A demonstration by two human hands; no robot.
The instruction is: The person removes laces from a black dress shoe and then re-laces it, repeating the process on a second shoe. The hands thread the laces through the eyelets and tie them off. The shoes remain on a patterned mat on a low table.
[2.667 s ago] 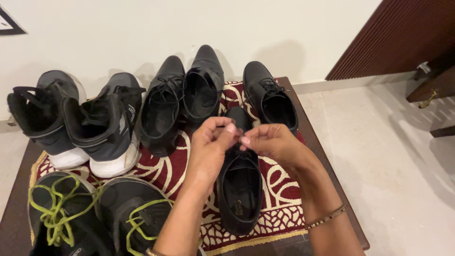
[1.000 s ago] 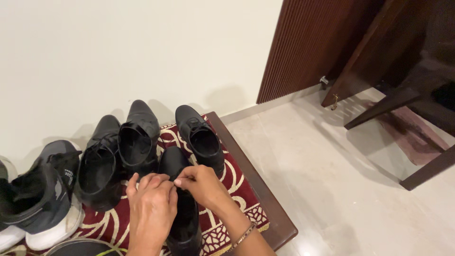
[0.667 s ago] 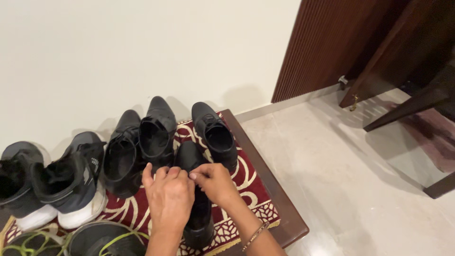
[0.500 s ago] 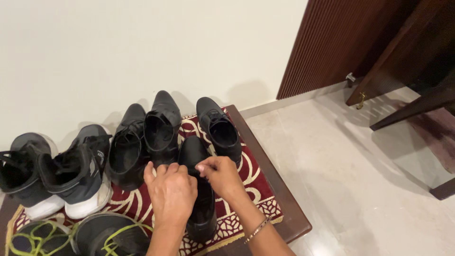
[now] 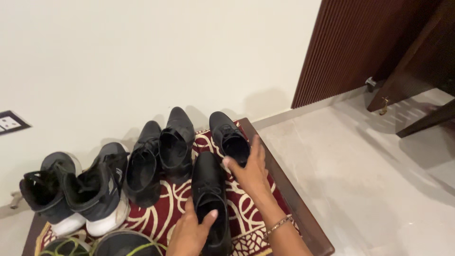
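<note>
A black laced dress shoe (image 5: 207, 182) lies on a red mat with a cream pattern (image 5: 173, 201). My left hand (image 5: 192, 232) grips its collar, with the thumb inside the opening and the fingers outside on the left. My right hand (image 5: 249, 168), with a bracelet on the wrist, is spread over the heel of a second black dress shoe (image 5: 226, 135) further back. Thumb and fingers sit on either side of that heel without closing on it.
Two more black dress shoes (image 5: 159, 156) stand by the wall. A pair of grey high-top sneakers with white soles (image 5: 78, 192) is at the left. Dark shoes with lime-green laces (image 5: 118, 244) are at the bottom edge. The mat lies on a low wooden platform (image 5: 296, 206); tile floor (image 5: 365, 180) and a ribbed dark panel (image 5: 355, 47) are to the right.
Both hands have left the laces of the near shoe. My right hand moved back to the far shoe's heel; my left dropped to the near shoe's opening. The view shifted.
</note>
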